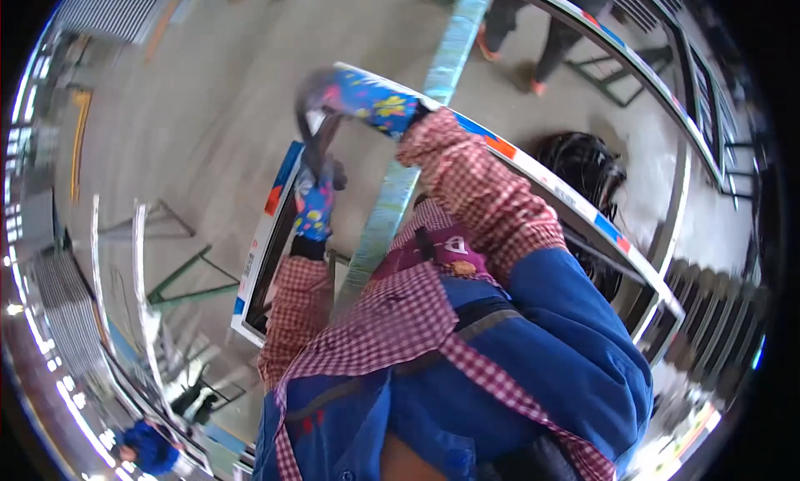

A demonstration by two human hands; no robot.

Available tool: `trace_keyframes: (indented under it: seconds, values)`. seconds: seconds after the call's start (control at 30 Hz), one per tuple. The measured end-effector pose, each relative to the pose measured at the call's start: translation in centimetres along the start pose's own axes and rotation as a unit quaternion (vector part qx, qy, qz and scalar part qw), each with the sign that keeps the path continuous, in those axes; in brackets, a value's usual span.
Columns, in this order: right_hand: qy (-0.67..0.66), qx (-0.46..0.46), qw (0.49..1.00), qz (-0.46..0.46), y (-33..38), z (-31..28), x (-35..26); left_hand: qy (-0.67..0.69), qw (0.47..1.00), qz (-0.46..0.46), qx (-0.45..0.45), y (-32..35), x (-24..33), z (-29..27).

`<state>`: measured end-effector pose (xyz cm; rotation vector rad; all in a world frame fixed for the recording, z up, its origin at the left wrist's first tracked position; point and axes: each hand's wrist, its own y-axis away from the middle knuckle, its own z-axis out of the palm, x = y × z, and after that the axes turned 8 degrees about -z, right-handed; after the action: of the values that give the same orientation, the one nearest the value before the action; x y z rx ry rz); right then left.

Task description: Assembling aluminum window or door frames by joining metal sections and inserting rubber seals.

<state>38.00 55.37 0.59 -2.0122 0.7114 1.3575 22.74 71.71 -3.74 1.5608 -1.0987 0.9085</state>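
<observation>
A large white window frame [552,184] with red and blue marks on its film stands tilted in front of me. My left hand [314,204], in a colourful patterned glove, is closed on a black rubber strip [317,144] against the frame's left rail. My right hand [367,96], in the same kind of glove and blurred by motion, grips the strip's upper end at the frame's top corner. Red-checked sleeves and a checked apron over a blue jacket fill the lower middle of the view.
A coil of black rubber strip [586,169] lies on the concrete floor behind the frame. A long pale green bar [445,63] runs under it. Green metal stands [193,274] are at left. Another person's legs [543,33] are at top, and a person in blue [150,448] is at lower left.
</observation>
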Motion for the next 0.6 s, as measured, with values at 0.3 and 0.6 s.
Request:
trace_keyframes:
  seconds: [0.3,0.6]
  values:
    - [0.266,0.130,0.954,0.039,14.6,2.6,2.9,0.158,0.978,-0.051,0.129,-5.2,2.3,-2.3]
    - [0.118,0.046,0.960,0.250,18.3,1.8,6.9,0.079,0.975,-0.189,0.085,-4.3,-4.5,3.7]
